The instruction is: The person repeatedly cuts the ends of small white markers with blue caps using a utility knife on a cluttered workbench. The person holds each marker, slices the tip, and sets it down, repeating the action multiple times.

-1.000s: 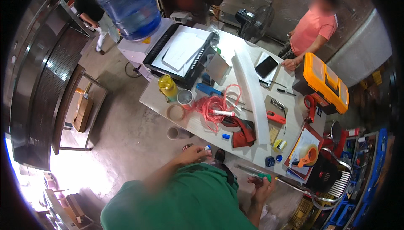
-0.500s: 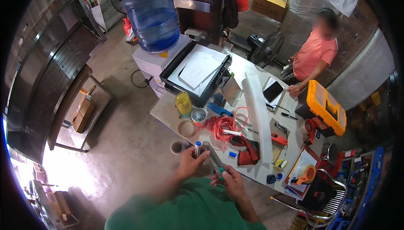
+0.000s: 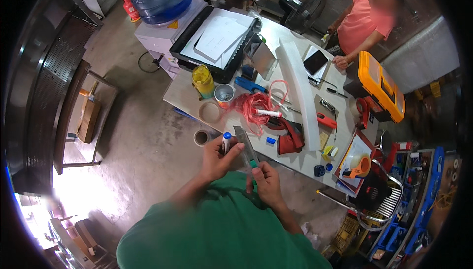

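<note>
In the head view, the left hand [image 3: 216,160] has its fingers wrapped around a blue-capped marker [image 3: 226,142], and the right hand [image 3: 267,184] has its fingers clamped on a long grey tool [image 3: 245,144] with green parts, perhaps a cutter; both are in front of the table [image 3: 185,95]. The step appears to be handling the two together; the next move calls for a steady grip on each. The marker's lower end is hidden, and whether the left thumb touches the tool is unclear. The water bottle [image 3: 156,0] is cut off above.
</note>
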A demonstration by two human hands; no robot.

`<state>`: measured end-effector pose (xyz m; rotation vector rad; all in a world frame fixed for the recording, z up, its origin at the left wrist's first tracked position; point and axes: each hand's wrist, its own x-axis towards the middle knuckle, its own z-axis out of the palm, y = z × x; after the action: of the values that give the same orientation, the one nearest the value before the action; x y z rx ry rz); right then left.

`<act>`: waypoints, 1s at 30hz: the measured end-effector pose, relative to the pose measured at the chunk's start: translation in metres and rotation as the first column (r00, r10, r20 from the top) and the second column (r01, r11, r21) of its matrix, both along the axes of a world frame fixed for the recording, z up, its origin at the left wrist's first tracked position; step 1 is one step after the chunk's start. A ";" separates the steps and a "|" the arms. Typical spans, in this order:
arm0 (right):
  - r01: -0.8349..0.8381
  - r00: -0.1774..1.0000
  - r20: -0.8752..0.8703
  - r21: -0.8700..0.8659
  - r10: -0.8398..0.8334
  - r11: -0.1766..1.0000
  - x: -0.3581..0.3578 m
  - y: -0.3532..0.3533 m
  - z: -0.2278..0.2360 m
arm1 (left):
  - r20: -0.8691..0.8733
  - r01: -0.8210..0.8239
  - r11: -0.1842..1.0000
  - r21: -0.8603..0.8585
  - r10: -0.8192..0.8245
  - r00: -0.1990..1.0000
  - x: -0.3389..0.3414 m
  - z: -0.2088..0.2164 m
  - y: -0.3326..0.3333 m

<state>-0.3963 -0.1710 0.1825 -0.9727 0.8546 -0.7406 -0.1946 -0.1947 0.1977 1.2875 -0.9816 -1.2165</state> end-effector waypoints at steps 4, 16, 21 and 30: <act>0.003 0.987 0.164 -0.038 0.004 0.999 0.002 -0.004 0.004 | -0.022 0.129 0.991 0.047 -0.128 0.991 -0.004 0.004 0.007; -0.099 0.991 -0.090 -0.036 0.095 0.994 -0.024 0.031 0.047 | -0.015 0.383 0.899 0.212 -0.389 0.921 0.014 0.043 0.043; -0.200 0.933 -0.350 -0.329 0.077 0.923 -0.027 0.042 0.048 | 0.057 0.469 0.863 0.187 -0.486 0.872 0.026 0.050 0.060; -0.407 0.822 -0.534 -0.304 0.200 0.861 -0.022 0.031 0.076 | 0.107 0.564 0.783 0.261 -0.604 0.790 0.033 0.043 0.081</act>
<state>-0.4188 -0.1400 0.2589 -1.6847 0.9566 -0.3881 -0.1615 -0.1139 0.2407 1.3211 -1.4970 -1.7437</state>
